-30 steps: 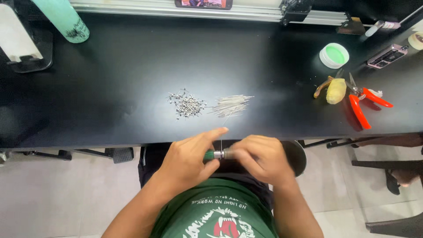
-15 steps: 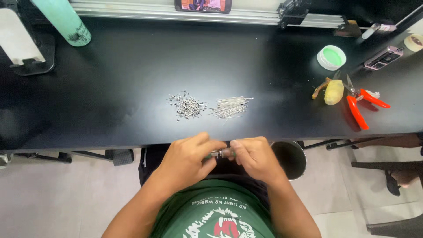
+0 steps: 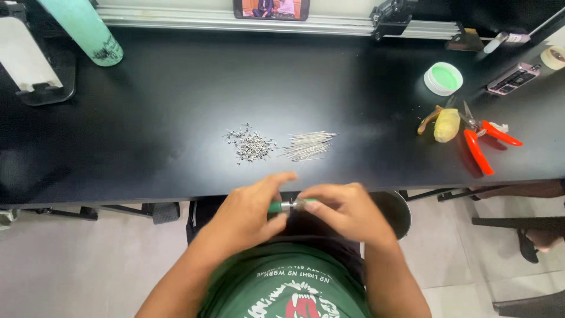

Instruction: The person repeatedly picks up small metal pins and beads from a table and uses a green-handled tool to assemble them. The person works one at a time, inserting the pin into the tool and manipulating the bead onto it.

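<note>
Both hands meet in front of my chest, just below the front edge of the black table point(image 3: 176, 88). My left hand point(image 3: 250, 212) pinches a small green-handled tool with a silver collar point(image 3: 283, 206). My right hand point(image 3: 347, 212) grips the other end of the same tool, fingers curled over it. On the table just beyond the hands lie a heap of small metal pieces point(image 3: 250, 144) and a bundle of thin metal pins point(image 3: 309, 144).
Red-handled pliers point(image 3: 479, 144) and a yellow object point(image 3: 447, 125) lie at the right. A round green-lidded tub point(image 3: 443, 78) sits behind them. A teal bottle point(image 3: 88, 32) and a white stand point(image 3: 29, 65) are at far left. A phone point(image 3: 271, 8) leans at the back.
The hands stayed together on the tool, with the fingers shifting around it. The view moved slightly; the table items have not moved.
</note>
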